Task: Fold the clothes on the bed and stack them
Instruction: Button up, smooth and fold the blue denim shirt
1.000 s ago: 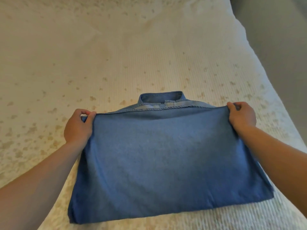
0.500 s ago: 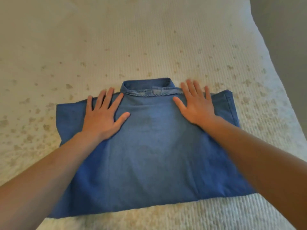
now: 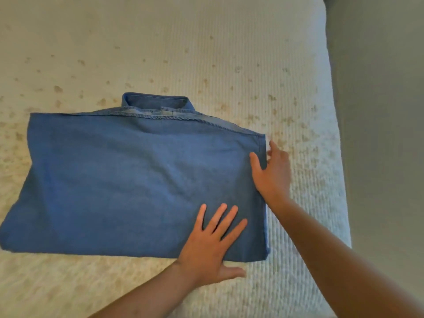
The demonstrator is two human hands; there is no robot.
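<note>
A blue denim shirt lies folded into a wide rectangle on the bed, its collar sticking out at the far edge. My left hand lies flat with spread fingers on the shirt's near right corner, the thumb on the bedspread. My right hand is at the shirt's right edge, thumb on top of the cloth and fingers straight along the side.
The cream bedspread with small tan flecks fills the view. The bed's right edge drops to a grey floor.
Both hands have left the collar area and slid to the shirt's right side. Before that they laid the folded half down. The view has shifted right.
</note>
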